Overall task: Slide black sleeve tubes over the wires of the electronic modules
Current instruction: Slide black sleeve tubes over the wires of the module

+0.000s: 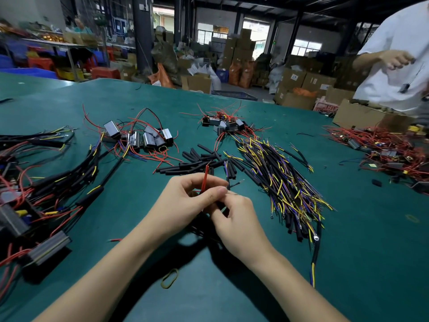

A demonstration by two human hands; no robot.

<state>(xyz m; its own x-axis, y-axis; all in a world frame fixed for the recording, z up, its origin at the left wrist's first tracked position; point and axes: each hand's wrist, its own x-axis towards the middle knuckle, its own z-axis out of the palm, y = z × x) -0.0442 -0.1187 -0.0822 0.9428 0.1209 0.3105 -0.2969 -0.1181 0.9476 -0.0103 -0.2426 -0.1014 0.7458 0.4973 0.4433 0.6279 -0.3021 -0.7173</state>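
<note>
Both forearms and hands point(199, 205) are bare: no sleeves, gloves or jewellery.

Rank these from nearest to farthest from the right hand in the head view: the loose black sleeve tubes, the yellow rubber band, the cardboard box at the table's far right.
From the right hand:
1. Loose black sleeve tubes, just beyond the hands at table centre.
2. Yellow rubber band, near edge, toward the left forearm.
3. Cardboard box, far right corner of the table.

**Bright desk, dim hall, bent edges**

Overhead light falls evenly on the green desk point(232, 287); soft shadows pool under both forearms. Far windows point(212, 33) glare white, the hall behind stays dim. Wide-angle distortion curves the edges, and the background is slightly blurred.
</note>
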